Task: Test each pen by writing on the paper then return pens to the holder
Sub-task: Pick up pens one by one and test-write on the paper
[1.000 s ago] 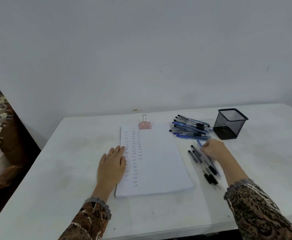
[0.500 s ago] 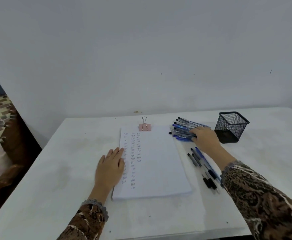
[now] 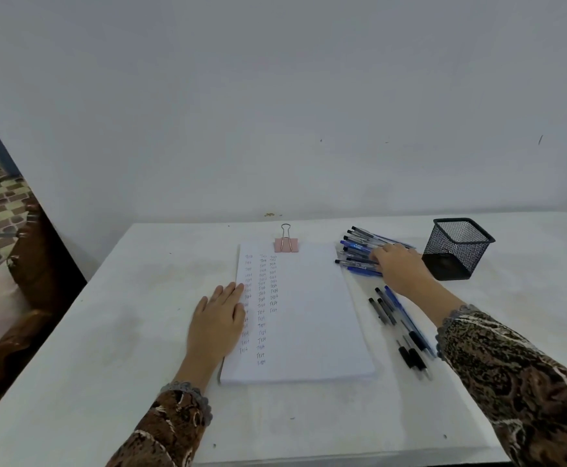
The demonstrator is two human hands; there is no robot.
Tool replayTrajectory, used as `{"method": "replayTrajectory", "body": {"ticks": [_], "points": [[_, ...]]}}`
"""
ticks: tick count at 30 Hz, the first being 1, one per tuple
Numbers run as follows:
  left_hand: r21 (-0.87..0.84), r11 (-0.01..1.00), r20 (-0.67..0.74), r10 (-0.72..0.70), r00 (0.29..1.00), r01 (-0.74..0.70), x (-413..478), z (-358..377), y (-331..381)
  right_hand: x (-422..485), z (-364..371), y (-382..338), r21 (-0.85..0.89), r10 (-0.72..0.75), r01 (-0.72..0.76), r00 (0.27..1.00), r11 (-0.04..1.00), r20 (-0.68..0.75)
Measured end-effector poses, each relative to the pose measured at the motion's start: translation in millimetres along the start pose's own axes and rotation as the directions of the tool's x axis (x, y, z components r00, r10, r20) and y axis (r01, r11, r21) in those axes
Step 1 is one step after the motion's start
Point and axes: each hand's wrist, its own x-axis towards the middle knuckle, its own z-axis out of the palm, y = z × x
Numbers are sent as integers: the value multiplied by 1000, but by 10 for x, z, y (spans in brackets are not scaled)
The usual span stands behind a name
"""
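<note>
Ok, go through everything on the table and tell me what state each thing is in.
paper stack: flat, clipped, columns of writing at left.
binder clip: clamped on the paper stack's top edge.
holder: upright, no pens sticking out.
pen pile: heaped left of the holder.
loose pens: lying right of the paper stack.
left hand: flat, resting on the paper stack's left edge.
right hand: on the pen pile; grip unclear.

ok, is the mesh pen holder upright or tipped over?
Upright: the mesh pen holder stands on its base, open rim facing up.
</note>
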Motion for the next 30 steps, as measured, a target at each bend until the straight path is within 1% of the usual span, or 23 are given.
{"method": "replayTrajectory", "body": {"ticks": [3, 5, 6, 7, 8, 9, 10, 11, 12, 13, 14, 15, 16, 17, 18, 19, 21, 24, 27, 30], "points": [[6, 1000, 2, -2, 1000, 2, -6, -3, 1, 6, -5, -39, -82, -6, 6, 1000, 997, 6], [7, 1000, 10, -2, 1000, 2, -5, -10, 4, 15, -25, -79, -132, -1, -5, 999, 991, -46], [11, 1000, 13, 0, 1000, -1, -2, -13, 6, 14, -57, -105, -115, 2, -12, 997, 993, -83], [13, 1000, 17, 3, 1000, -3, -1, -15, 7, 18, -106, -134, -38, 11, -15, 993, 999, -117], [11, 1000, 20, 3, 1000, -4, -4, -17, 8, 15, -174, -177, 135, 35, -16, 989, 991, -141], [4, 1000, 20, 2, 1000, -3, -5, -16, 5, 7, -251, -234, 388, 72, -12, 988, 922, -139], [-4, 1000, 19, 3, 1000, -3, -9, -17, 4, 2, -321, -306, 649, 96, -2, 989, 761, -109], [-11, 1000, 16, 4, 1000, -4, -15, -21, 6, -18, -404, -408, 842, 104, 5, 992, 539, -72], [-8, 1000, 16, 5, 1000, -5, -15, -17, 3, -48, -478, -527, 952, 103, -4, 994, 307, -29], [-2, 1000, 19, 8, 1000, -8, -13, -18, 2, -83, -524, -652, 996, 97, -44, 995, 81, 36], [5, 1000, 23, 9, 1000, -9, -12, -16, 2, -114, -545, -793, 984, 79, -105, 990, -144, 117], [12, 1000, 26, 10, 1000, -10, -14, -19, 2, -150, -546, -929, 918, 48, -170, 979, -357, 200], [21, 1000, 31, 9, 999, -10, -15, -20, 2, -185, -527, -1066, 812, 22, -211, 964, -545, 265], [30, 999, 36, 9, 999, -10, -15, -17, -1, -219, -498, -1187, 683, 12, -224, 947, -696, 322], [30, 999, 32, 10, 999, -11, -15, -15, -2, -247, -461, -1274, 557, 22, -200, 931, -806, 366], [33, 999, 35, 12, 999, -13, -21, -22, 0, -270, -419, -1340, 456, 41, -155, 919, -876, 391], [26, 1000, 43, 9, 999, -10, -19, -36, 6, -314, -319, -1429, 340, 74, -76, 909, -937, 409], [11, 1000, 46, 12, 999, -12, -13, -62, 22, -376, -215, -1473, 171, 61, -2, 931, -985, 360], [4, 1000, 43, 14, 999, -14, -15, -54, 6, -385, -198, -1515, 112, 91, 51, 918, -992, 387], [-10, 1000, 45, 21, 999, -20, -10, -45, -2, -363, -165, -1558, 95, 146, 115, 881, -989, 451]]}}
